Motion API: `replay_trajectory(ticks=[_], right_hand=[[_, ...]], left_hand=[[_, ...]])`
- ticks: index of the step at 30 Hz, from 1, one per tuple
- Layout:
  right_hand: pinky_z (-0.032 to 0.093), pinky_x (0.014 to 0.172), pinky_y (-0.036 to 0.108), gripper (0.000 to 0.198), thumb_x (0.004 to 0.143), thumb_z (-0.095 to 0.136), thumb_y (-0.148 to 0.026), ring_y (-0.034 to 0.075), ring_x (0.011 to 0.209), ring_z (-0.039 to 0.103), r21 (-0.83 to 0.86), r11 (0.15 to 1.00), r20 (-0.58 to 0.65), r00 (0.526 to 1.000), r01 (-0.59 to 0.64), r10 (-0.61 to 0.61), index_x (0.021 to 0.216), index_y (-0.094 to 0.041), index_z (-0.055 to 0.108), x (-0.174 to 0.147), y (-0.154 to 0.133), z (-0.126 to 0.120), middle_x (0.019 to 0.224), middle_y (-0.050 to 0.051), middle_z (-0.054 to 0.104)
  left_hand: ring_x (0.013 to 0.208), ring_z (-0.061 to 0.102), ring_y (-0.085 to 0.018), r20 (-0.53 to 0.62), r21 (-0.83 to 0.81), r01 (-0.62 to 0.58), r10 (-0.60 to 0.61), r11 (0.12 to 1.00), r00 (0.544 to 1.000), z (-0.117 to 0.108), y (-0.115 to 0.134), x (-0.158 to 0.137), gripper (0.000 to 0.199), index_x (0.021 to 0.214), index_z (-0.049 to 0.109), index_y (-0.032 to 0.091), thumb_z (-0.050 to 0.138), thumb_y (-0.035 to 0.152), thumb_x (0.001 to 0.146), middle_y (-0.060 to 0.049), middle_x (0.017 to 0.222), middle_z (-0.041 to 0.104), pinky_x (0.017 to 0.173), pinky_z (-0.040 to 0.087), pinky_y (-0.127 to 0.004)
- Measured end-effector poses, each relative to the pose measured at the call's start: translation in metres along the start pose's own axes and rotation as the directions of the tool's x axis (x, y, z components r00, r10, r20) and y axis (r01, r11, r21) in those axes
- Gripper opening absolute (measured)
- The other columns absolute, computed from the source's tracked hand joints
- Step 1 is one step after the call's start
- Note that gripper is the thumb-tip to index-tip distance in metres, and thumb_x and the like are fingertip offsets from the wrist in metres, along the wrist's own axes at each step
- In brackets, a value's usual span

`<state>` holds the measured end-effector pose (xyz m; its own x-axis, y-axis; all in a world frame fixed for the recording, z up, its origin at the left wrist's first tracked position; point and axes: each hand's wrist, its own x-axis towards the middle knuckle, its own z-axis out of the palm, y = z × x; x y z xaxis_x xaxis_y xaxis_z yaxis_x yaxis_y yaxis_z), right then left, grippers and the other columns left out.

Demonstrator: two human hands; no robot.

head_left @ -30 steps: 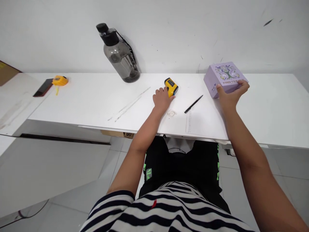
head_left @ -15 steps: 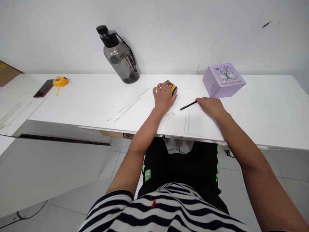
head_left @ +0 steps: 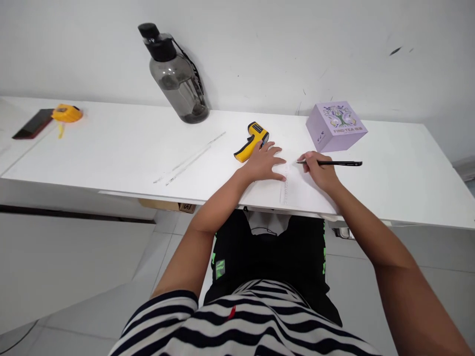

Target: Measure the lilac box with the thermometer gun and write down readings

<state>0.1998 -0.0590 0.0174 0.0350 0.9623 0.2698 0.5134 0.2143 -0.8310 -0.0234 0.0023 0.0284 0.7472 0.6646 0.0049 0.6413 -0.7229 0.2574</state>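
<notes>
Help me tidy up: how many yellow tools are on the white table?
2. A yellow infrared thermometer lies just beyond the left hand, near the table's middle. A yellow tape measure sits at the far left beside a dark phone. None seem hidden.

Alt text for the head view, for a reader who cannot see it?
Seen from above, a seated person's right hand holds a black pen over white paper on a white table, while the left hand lies flat beside a yellow thermometer gun. A purple box and grey bottle stand behind.
</notes>
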Motion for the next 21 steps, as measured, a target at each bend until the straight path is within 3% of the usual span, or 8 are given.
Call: replay_trajectory(ticks=[2, 4, 10, 21], right_hand=[[0.042, 0.059, 0.029, 0.036, 0.092, 0.059, -0.059, 0.015, 0.057, 0.054, 0.118, 0.987, 0.058, 0.993, -0.105, 0.099, 0.09, -0.023, 0.064, -0.001, 0.007, 0.009, 0.067, -0.001, 0.066], [0.044, 0.062, 0.03, 0.029, 0.086, 0.066, -0.052, 0.015, 0.061, 0.057, 0.129, 0.98, 0.083, 0.987, -0.149, 0.139, 0.089, -0.023, 0.064, 0.001, 0.011, 0.014, 0.071, 0.0, 0.069], [0.045, 0.066, 0.034, 0.04, 0.088, 0.059, -0.055, 0.02, 0.069, 0.061, -0.075, 0.993, 0.042, 0.994, -0.094, 0.098, 0.068, -0.021, 0.067, -0.001, 0.005, 0.015, 0.066, 0.003, 0.065], [0.048, 0.068, 0.033, 0.031, 0.086, 0.063, -0.045, 0.021, 0.071, 0.062, -0.094, 0.989, 0.034, 0.993, -0.11, 0.114, 0.067, -0.021, 0.07, 0.0, 0.006, 0.017, 0.067, 0.003, 0.067]], left_hand=[[0.156, 0.026, -0.039, 0.006, 0.009, -0.001, 0.001, 1.0, 1.0, -0.001, 0.001, 0.001, 0.068, 0.134, 0.07, 0.029, 0.067, 0.074, 0.083, -0.009, 0.16, 0.048, 0.128, 0.009, -0.063], [0.156, 0.026, -0.038, 0.007, 0.012, -0.003, 0.003, 1.0, 1.0, -0.001, 0.001, 0.001, 0.067, 0.134, 0.07, 0.03, 0.067, 0.074, 0.083, -0.008, 0.16, 0.048, 0.129, 0.009, -0.063], [0.157, 0.024, -0.037, 0.033, 0.015, 0.005, -0.006, 1.0, 0.999, -0.003, 0.002, -0.001, 0.067, 0.137, 0.068, 0.03, 0.064, 0.073, 0.086, -0.008, 0.161, 0.046, 0.129, 0.007, -0.063], [0.156, 0.027, -0.038, 0.018, -0.009, 0.004, -0.004, 1.0, 1.0, 0.0, 0.001, 0.0, 0.067, 0.137, 0.068, 0.029, 0.066, 0.072, 0.085, -0.008, 0.16, 0.049, 0.129, 0.006, -0.064]])
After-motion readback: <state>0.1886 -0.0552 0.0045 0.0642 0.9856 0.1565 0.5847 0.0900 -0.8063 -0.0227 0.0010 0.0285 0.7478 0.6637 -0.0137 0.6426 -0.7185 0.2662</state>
